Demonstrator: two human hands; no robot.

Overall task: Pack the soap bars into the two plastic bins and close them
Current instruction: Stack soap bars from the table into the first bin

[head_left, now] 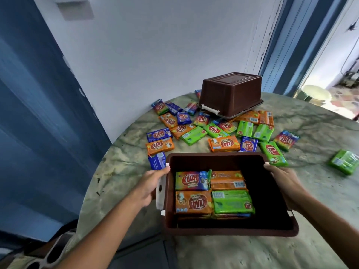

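Your left hand [149, 186] and right hand [285, 183] grip the open brown bin [229, 231] by its sides, fingers curled round the rim; soap bars [212, 193] lie packed inside.

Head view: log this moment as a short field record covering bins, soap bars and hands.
near bin: open brown plastic bin, upright on the marbled green table
packed: wrapped soap bars in the bin, four on top, right part bare
far bin: brown plastic bin upside down
loose: many wrapped soap bars on the table
left hand: at the white latch
right hand: on right rim
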